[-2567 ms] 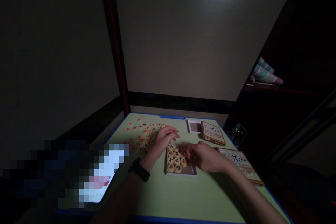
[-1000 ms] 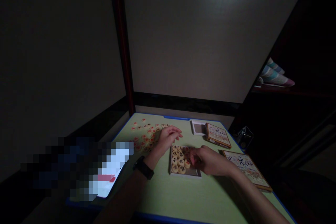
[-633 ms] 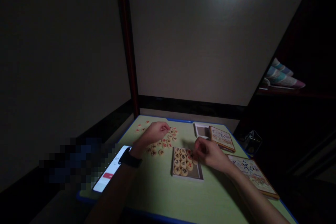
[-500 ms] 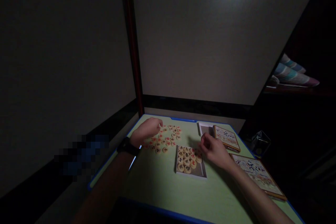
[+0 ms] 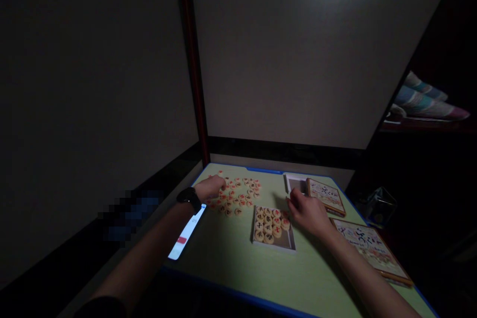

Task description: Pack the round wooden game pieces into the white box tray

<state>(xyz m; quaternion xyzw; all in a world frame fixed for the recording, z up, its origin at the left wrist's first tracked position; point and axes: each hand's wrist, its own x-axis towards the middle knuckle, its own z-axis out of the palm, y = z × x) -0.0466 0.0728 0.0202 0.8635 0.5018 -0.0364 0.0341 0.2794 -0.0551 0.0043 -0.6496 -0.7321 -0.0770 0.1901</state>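
My left hand, with a dark watch on the wrist, reaches over loose Chinese chess pieces scattered at the table's far left. Its fingers bend down together among the pieces, and their tips are hidden. A shallow open box stands near the middle, partly filled with rows of round pieces marked in black or red. Just over its right edge hovers my right hand, fingers curled in a pinch; whatever they hold, if anything, cannot be made out.
A lit phone lies along the table's left edge. Behind my right hand are another shallow tray and a printed box; a second printed box lies at the right. Walls border the green table at left and back.
My left hand has drawn back slightly and lower over the loose pieces, and its arm uncovers the phone. My right hand stays beside the box. The whole view has shifted a little.
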